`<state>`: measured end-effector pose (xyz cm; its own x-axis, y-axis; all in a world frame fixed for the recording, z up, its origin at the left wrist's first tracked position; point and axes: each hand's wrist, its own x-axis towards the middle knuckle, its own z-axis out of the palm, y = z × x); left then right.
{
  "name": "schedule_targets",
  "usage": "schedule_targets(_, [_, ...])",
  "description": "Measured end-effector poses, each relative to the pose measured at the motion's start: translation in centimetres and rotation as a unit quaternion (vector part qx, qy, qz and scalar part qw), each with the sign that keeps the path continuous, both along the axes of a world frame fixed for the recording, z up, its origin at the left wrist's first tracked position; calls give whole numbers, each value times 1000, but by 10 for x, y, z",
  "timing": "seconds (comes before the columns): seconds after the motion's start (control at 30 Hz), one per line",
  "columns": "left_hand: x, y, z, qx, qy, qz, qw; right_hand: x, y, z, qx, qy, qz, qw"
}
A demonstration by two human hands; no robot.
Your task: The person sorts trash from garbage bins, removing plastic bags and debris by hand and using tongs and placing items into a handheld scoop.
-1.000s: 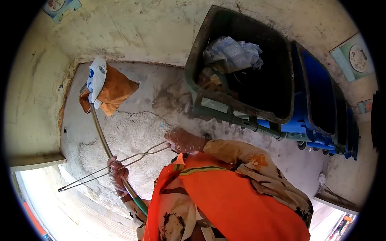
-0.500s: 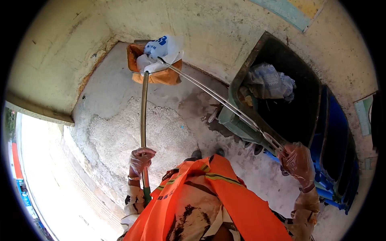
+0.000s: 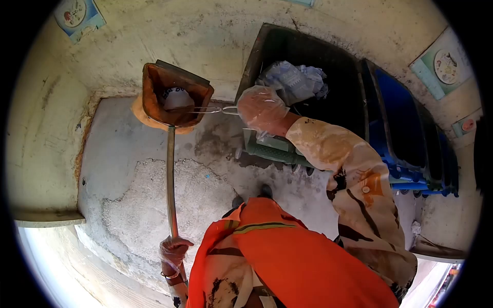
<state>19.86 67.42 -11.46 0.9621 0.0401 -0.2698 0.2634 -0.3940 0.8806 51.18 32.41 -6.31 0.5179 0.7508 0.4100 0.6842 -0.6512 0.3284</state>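
The white bag [image 3: 177, 99] can be seen inside the brown scoop [image 3: 154, 84], to the left of the right hand [image 3: 263, 109], which is nearer to it than the left hand [image 3: 175, 250]. The metal tongs [image 3: 229, 110] are held in the right hand's bent fingers and are pointed sideways into the scoop; whether the bag is pinched by the tips cannot be told. The long pole [image 3: 171, 174] is gripped by the left hand's curled fingers, with the scoop at its far end, left of the green bin [image 3: 345, 84].
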Motion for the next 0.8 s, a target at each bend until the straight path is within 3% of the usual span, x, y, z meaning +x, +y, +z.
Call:
schedule_targets(0.07, [-8,1,-13,-21,7,28,999,-1,1,0,-45,-51,-26,997])
schedule_targets(0.13, [-15,6,-14,-33,58,41,997,-8,-8,25,-111,100,-105,983])
schedule_targets(0.2, [-17,9,-17,-55,127,68,988,-24,-41,33,-99,76,-144,982])
schedule_targets(0.27, [-7,11,-23,-73,142,84,984,-55,-76,70,-152,188,-238,941])
schedule_targets(0.33, [2,14,-33,-87,145,94,981,-94,-120,88,-119,153,-224,955])
schedule_targets(0.4, [16,16,-41,-94,148,99,980,-141,-163,92,114,157,-145,970])
schedule_targets(0.47, [33,18,-46,-89,152,100,979,-173,-157,136,19,253,-344,904])
schedule_targets(0.53, [49,25,-54,-61,145,82,984,-207,-185,138,70,301,-411,858])
schedule_targets(0.67, [71,39,-63,-70,128,70,987,-254,-217,149,145,285,-515,795])
schedule_targets(0.8, [87,42,-68,-86,103,64,989,-241,-260,139,21,129,-565,815])
